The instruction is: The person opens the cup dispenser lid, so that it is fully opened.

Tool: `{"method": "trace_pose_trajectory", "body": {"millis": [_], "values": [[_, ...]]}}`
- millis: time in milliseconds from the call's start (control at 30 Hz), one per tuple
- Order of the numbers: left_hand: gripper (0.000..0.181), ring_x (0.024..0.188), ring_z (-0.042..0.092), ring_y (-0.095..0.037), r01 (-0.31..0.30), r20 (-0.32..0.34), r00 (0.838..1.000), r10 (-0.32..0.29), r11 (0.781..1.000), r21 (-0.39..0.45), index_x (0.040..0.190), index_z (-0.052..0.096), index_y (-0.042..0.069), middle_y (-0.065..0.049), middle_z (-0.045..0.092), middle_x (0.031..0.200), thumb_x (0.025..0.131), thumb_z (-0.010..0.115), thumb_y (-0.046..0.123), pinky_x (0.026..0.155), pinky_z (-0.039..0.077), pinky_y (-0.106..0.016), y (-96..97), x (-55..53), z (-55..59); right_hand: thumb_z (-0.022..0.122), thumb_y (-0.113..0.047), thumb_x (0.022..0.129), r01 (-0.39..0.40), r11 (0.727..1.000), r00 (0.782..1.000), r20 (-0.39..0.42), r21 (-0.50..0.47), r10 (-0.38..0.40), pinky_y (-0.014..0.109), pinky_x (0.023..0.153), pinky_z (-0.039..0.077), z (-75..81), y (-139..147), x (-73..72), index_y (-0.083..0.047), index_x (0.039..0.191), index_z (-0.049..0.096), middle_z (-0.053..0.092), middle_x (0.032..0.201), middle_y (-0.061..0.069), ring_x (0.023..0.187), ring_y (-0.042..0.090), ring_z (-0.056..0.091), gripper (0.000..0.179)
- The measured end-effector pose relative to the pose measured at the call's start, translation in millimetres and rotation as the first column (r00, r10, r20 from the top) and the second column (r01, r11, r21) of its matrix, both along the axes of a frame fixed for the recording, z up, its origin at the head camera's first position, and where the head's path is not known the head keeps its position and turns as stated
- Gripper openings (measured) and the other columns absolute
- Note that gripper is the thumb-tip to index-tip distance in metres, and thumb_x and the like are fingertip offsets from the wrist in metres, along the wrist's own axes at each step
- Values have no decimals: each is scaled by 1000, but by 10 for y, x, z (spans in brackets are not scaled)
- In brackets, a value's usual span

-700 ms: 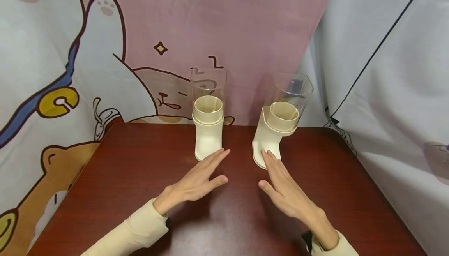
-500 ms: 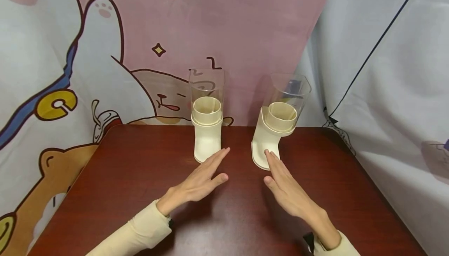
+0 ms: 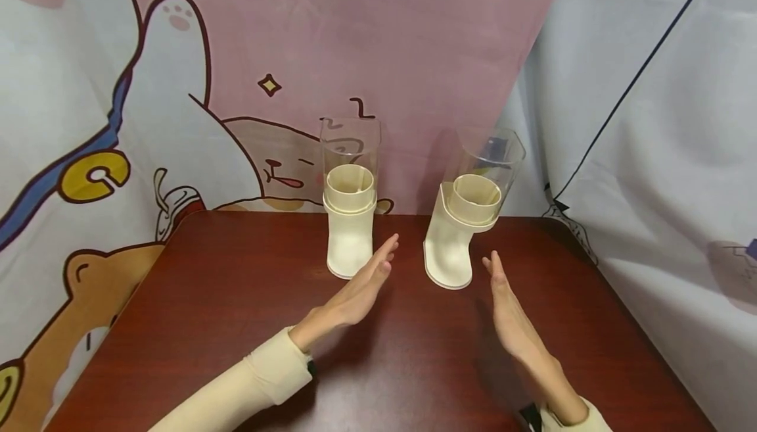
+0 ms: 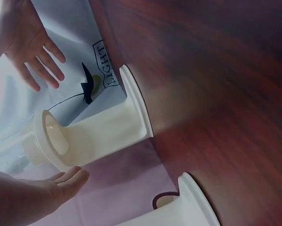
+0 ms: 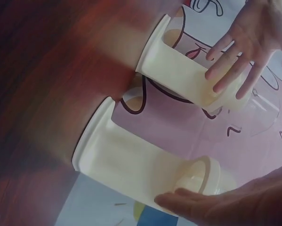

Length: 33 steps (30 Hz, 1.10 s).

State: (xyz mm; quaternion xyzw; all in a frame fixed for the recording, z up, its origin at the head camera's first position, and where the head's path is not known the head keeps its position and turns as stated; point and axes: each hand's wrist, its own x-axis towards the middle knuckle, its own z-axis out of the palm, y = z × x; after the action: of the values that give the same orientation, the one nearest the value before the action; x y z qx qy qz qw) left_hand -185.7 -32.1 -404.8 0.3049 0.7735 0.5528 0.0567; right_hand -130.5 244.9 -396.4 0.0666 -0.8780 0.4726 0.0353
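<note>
Two cream plastic stands, each topped by a ring and a clear cup-like container, stand side by side near the table's back edge. The left stand point(image 3: 349, 241) is upright; the right stand point(image 3: 451, 258) is turned at an angle. My left hand point(image 3: 355, 297) is held above the table in front of the left stand, fingers straight, holding nothing. My right hand point(image 3: 514, 317), also straight-fingered and holding nothing, hovers in front and to the right of the right stand. In the right wrist view the opposite hand's palm point(image 5: 258, 42) shows with fingers spread.
The dark red-brown wooden table point(image 3: 408, 379) spreads under both arms. A pink cloth with cartoon animals point(image 3: 414, 57) hangs behind it, and a pale cloth point(image 3: 650, 156) hangs along the right side.
Both hands have turned more edge-on, palms facing each other. My left hand has shifted slightly right, and my right hand has moved right, off the front of the right stand's base.
</note>
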Motion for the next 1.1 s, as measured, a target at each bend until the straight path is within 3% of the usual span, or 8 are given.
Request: {"method": "trace_pose_trajectory", "body": {"millis": [300,533,767,867,1000,1100], "values": [[104,148,31,-34,-60,136,990,36,981,184,161,12,15,-16,29,161,85,0,85,122,24,-51,407,-303,125,2,-47,107,82,990,996,-29,-113,-86,58,122,-3,134,148,-203,-12,159,-11,1,167,18,154,32,-6,64],[119,150,28,-34,-83,123,991,59,977,196,161,11,8,-18,27,162,77,-1,92,122,23,-50,626,-498,182,-2,-50,105,112,982,990,-63,-155,-123,54,123,-5,243,287,-377,-14,159,-12,-1,168,16,154,30,-6,66],[120,152,23,-30,-109,109,990,88,973,204,161,9,12,-15,24,164,74,-2,93,124,20,-47,789,-705,331,-1,-54,104,129,979,987,-70,-157,-142,51,125,-2,384,321,-584,-14,159,-12,0,168,12,155,28,-3,69],[113,152,22,-29,-126,122,987,101,970,209,162,9,15,-13,22,165,79,-3,90,124,19,-44,907,-799,360,2,-55,104,139,977,985,-79,-163,-154,49,125,-4,459,313,-660,-15,159,-12,0,168,11,155,25,-3,70],[93,154,15,-25,-150,172,979,109,958,245,161,9,14,-12,15,167,93,0,77,126,12,-41,1080,-933,369,11,-57,105,168,962,973,-123,-214,-197,43,125,-5,622,284,-810,-15,159,-13,-4,168,8,155,22,-3,73],[81,155,10,-20,-163,154,980,129,960,228,161,10,13,-8,12,168,101,4,67,126,8,-39,1184,-1011,379,22,-59,104,178,943,955,-180,-281,-234,39,125,-4,763,223,-940,-14,159,-12,-6,168,8,155,19,-3,79]]}}
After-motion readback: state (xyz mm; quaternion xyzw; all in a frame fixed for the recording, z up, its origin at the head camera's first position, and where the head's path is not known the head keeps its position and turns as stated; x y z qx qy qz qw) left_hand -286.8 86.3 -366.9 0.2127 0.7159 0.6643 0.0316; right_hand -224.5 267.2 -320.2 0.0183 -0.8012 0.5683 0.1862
